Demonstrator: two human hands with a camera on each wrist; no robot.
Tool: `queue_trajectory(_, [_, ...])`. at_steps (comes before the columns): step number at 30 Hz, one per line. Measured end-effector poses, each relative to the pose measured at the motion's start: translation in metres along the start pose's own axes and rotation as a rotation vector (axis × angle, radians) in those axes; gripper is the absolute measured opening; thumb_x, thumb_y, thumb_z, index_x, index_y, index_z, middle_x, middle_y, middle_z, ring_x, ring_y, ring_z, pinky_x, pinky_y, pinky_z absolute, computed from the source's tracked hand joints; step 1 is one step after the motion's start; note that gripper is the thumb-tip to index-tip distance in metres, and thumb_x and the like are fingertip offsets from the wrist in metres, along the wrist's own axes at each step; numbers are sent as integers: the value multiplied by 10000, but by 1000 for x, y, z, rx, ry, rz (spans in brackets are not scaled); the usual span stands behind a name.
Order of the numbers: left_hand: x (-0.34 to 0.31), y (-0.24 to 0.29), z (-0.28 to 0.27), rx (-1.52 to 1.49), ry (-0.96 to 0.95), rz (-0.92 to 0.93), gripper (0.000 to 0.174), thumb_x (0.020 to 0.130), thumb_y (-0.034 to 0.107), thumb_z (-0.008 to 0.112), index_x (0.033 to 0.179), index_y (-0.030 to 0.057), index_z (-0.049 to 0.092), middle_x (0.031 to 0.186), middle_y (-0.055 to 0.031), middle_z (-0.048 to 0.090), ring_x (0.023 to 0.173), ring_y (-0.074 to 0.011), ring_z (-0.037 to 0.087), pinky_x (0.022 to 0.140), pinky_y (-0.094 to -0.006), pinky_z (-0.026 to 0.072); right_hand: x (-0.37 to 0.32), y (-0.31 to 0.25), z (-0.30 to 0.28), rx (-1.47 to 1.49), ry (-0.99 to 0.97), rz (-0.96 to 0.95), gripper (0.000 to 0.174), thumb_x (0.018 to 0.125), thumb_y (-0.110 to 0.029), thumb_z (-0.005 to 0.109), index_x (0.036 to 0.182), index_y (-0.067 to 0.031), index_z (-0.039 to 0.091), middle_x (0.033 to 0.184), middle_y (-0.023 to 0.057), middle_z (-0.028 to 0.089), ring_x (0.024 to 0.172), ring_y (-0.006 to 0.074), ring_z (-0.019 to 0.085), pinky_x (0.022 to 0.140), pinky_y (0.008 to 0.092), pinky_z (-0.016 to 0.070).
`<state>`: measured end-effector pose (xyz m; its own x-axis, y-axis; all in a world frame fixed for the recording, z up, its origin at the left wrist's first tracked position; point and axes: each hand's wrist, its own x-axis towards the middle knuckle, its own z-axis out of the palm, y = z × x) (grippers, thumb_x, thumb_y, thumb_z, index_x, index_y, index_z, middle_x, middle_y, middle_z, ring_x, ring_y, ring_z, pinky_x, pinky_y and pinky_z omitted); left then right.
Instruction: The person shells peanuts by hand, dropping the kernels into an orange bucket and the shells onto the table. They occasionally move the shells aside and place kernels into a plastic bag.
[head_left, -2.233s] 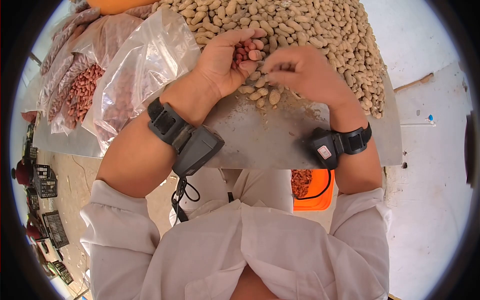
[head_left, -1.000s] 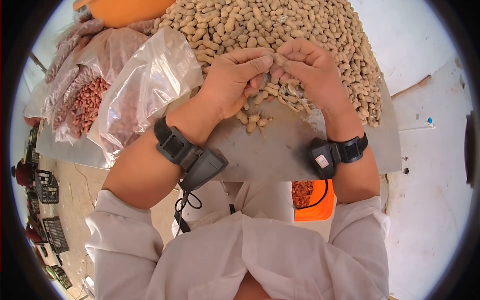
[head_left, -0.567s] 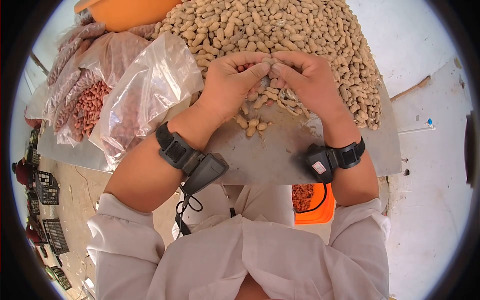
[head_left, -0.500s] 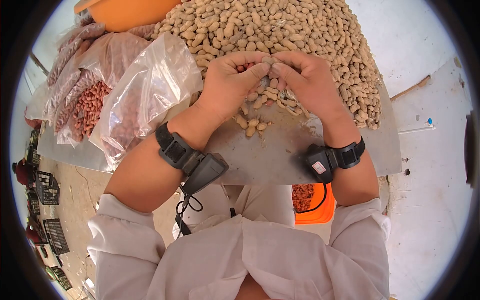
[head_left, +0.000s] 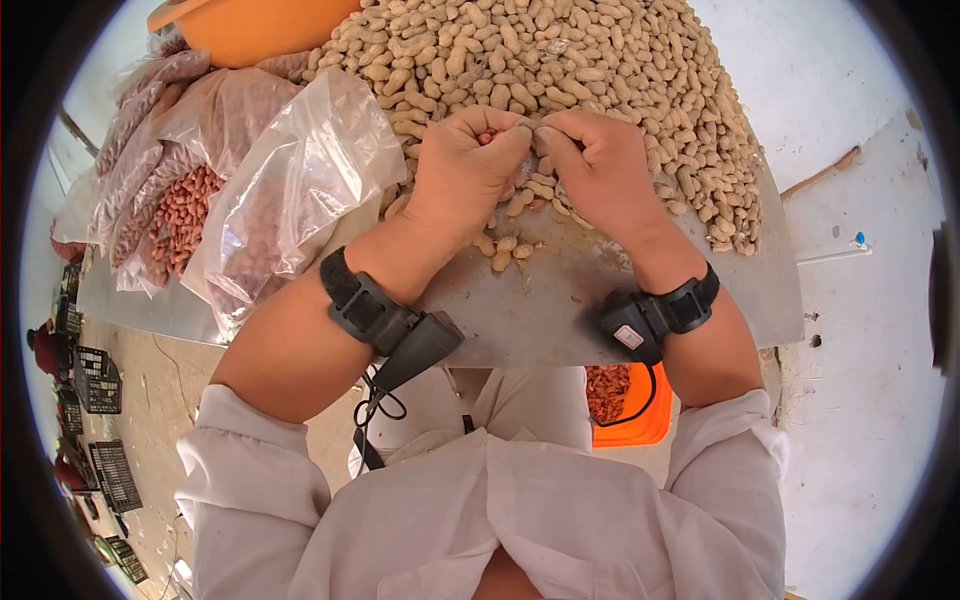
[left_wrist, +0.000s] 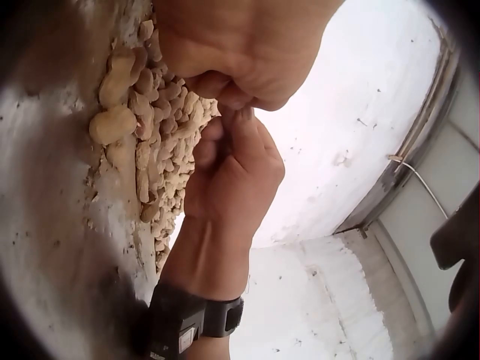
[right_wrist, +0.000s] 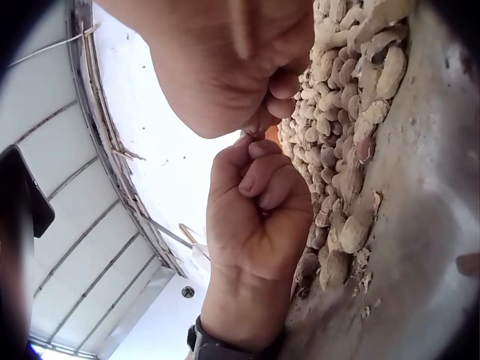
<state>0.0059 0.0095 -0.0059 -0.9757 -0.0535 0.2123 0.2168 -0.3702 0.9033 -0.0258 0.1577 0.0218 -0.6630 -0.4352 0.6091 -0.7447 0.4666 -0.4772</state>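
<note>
Red peanut kernels point(head_left: 488, 136) show inside the curled fingers of my left hand point(head_left: 462, 170). My right hand point(head_left: 603, 172) meets it fingertip to fingertip, thumbs bent inward. Between the fingertips a peanut point(head_left: 529, 124) is pinched, mostly hidden by the fingers. In the left wrist view my right hand point(left_wrist: 229, 184) has its fingers bent in against the left. Seen from the right wrist, my left hand point(right_wrist: 259, 217) is curled up, its thumb and forefinger at the meeting point. Just beyond both hands rises a large heap of unshelled peanuts point(head_left: 620, 50).
Several loose peanuts point(head_left: 503, 252) lie on the metal tabletop point(head_left: 490, 325) below the hands. Left of the heap are clear plastic bags point(head_left: 320, 140), some with red kernels point(head_left: 180, 215), and an orange basin point(head_left: 270, 32). An orange tub point(head_left: 655, 425) stands under the table edge.
From apart, with my left palm showing kernels, the hands came together on a peanut. Over the last half second both turned inward and the fingers now cover most of it.
</note>
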Motion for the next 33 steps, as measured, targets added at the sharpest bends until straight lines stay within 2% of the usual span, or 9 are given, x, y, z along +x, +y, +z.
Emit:
queue_trajectory(1, [0,0,0,-18,-5,-11,146,831,76,601,921,-39,603,651,20,543,524,-26,457,448,-182,360,0,1,1,3,8,-2,167,806,-153,565,763,1,614,683,140,587,589,288,566,562,356,455])
queue_trajectory(4, [0,1,2,-29,-3,-25,137,832,73,597,910,-40,602,646,21,540,524,-27,452,448,-183,357,-3,6,6,235,-4,197,172,813,-138,561,745,11,612,624,101,569,526,193,520,510,294,421])
queue_trajectory(7, [-1,1,4,-4,-19,-15,135,834,74,593,904,-42,600,644,20,539,528,-28,453,452,-183,359,-1,8,10,663,23,476,207,834,-143,552,723,21,610,596,50,544,518,113,454,483,241,370])
queue_trajectory(13, [-1,0,5,3,-10,4,134,848,76,578,915,-38,602,642,23,529,533,-28,445,458,-182,355,0,6,6,958,40,612,228,871,-170,551,789,27,631,617,40,543,516,97,453,470,222,363])
queue_trajectory(19, [0,0,1,-99,-41,-28,130,894,97,553,965,1,603,695,18,515,529,-38,401,464,-184,308,1,11,11,1062,59,581,233,887,-195,557,851,23,632,668,36,569,536,96,486,477,212,377])
queue_trajectory(22, [-1,4,1,-208,-40,-52,128,906,111,538,957,9,597,724,3,531,532,-45,405,467,-178,305,1,15,9,1065,24,485,209,877,-174,578,897,26,636,721,49,610,578,98,539,494,207,402])
queue_trajectory(26, [3,1,-4,-328,-46,-144,158,908,142,537,876,2,601,648,6,511,501,-51,396,435,-184,303,1,4,4,781,21,384,188,856,-119,601,962,32,635,794,72,641,674,103,599,562,218,456])
queue_trajectory(28, [3,3,-3,-360,-31,-181,172,916,154,528,841,12,588,664,-5,512,505,-54,392,432,-185,304,1,-2,-1,602,10,332,191,843,-91,610,991,26,636,811,72,645,706,109,612,603,226,479])
queue_trajectory(33, [4,8,0,-481,-8,-312,186,929,155,497,811,22,552,687,-20,511,510,-61,396,421,-186,304,-1,5,3,382,67,149,214,792,-58,639,1000,-7,643,890,88,647,753,145,627,660,249,501])
